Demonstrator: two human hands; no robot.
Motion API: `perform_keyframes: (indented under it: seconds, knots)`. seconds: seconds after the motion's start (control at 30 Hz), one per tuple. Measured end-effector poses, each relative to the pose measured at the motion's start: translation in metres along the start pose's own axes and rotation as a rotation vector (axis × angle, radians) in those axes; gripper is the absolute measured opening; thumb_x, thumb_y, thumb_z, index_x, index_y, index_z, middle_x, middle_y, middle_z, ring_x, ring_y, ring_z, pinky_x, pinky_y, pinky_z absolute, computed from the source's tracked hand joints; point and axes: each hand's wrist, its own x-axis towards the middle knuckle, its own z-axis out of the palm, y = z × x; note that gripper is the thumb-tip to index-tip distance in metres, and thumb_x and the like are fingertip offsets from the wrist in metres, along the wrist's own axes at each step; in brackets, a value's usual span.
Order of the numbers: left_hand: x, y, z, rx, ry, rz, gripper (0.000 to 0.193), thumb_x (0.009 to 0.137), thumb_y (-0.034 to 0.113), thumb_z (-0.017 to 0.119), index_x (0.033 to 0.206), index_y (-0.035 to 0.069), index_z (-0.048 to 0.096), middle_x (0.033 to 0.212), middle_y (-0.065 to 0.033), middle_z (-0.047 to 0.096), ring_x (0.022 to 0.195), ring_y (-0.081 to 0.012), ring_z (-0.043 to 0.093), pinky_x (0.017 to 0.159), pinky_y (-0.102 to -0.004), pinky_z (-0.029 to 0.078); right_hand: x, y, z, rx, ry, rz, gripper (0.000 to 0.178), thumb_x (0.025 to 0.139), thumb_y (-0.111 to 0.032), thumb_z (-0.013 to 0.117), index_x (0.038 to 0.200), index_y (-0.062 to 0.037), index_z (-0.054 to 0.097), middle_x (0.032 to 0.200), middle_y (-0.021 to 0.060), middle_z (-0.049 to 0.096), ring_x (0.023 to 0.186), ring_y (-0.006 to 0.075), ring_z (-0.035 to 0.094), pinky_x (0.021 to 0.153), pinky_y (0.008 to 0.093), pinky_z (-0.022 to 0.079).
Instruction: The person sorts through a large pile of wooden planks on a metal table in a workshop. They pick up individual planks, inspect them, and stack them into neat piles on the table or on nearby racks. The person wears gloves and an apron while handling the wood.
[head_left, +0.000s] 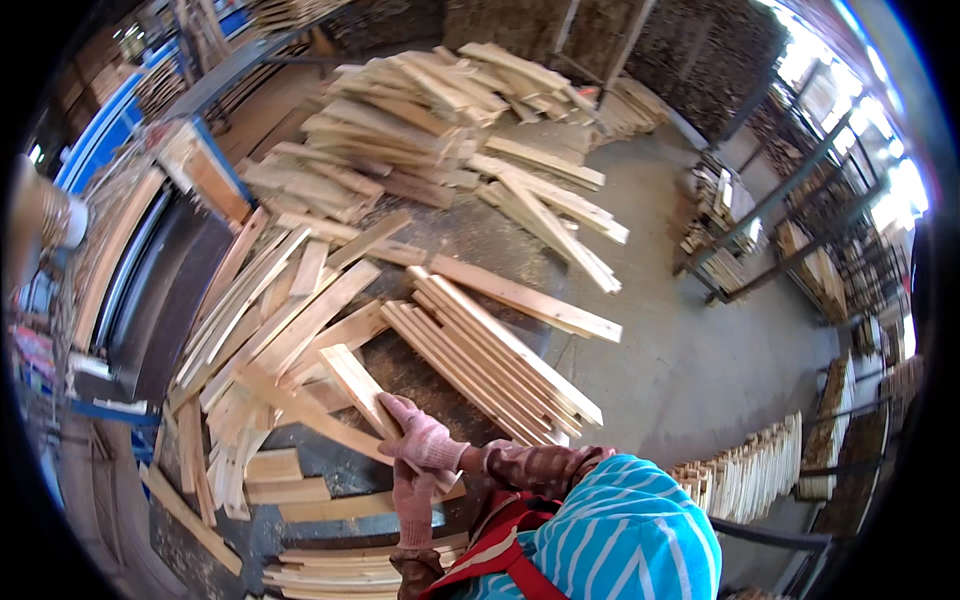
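Both my hands wear pink work gloves and meet at the near end of a pale wooden board [355, 388]. My right hand [428, 436] is closed over the board's top and edge. Just below it, my left hand [412, 503] comes up against the same end, its fingers partly hidden by the wood. The board points up and to the left, over the loose planks. A longer plank [310, 412] runs under it, reaching almost to my gloves. Beside my right hand lies a row of long, narrow boards [485, 355], stacked side by side.
Loose planks [300, 300] spread across the left, near a dark machine bed [170, 290]. Behind lies a large heap of boards [400, 120]. More boards [350, 572] lie stacked at the bottom. On the right are an upright row of boards [750, 465] and metal racks [790, 230].
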Motion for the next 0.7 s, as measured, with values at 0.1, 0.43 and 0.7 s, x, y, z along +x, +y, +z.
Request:
perform_keyframes:
  seconds: [0.1,0.43,0.7]
  knots:
    - [0.012,-0.005,-0.004,-0.044,-0.072,-0.069,0.047,0.09,0.003,0.069,0.133,0.0,0.052,0.116,-0.0082,0.063,0.099,-0.0167,0.063,0.085,-0.0293,0.054,-0.012,0.021,-0.05,0.143,0.16,0.04,0.09,0.077,-0.032,0.08,0.155,-0.0132,0.039,0.147,0.0164,0.05,0.134,0.0328,0.052,0.111,0.038,0.042]
    - [0.042,-0.009,-0.034,0.29,-0.1,-0.062,0.05,0.092,0.013,0.068,0.139,-0.003,0.056,0.119,-0.0104,0.067,0.097,-0.0169,0.066,0.083,-0.0275,0.055,-0.212,0.123,-0.185,0.605,1.082,0.182,0.088,0.084,-0.012,0.077,0.158,-0.0019,0.029,0.142,0.0208,0.055,0.123,0.0261,0.06,0.107,0.0325,0.047]
    - [-0.043,-0.003,-0.08,0.079,-0.034,-0.182,0.064,0.097,0.016,0.069,0.145,-0.016,0.04,0.144,-0.0205,0.045,0.122,-0.0237,0.056,0.1,-0.035,0.055,-0.275,0.287,-0.24,1.075,1.178,0.658,0.057,0.081,-0.035,0.077,0.115,0.0086,0.066,0.098,0.0157,0.07,0.082,0.0268,0.067,0.074,0.0417,0.053]
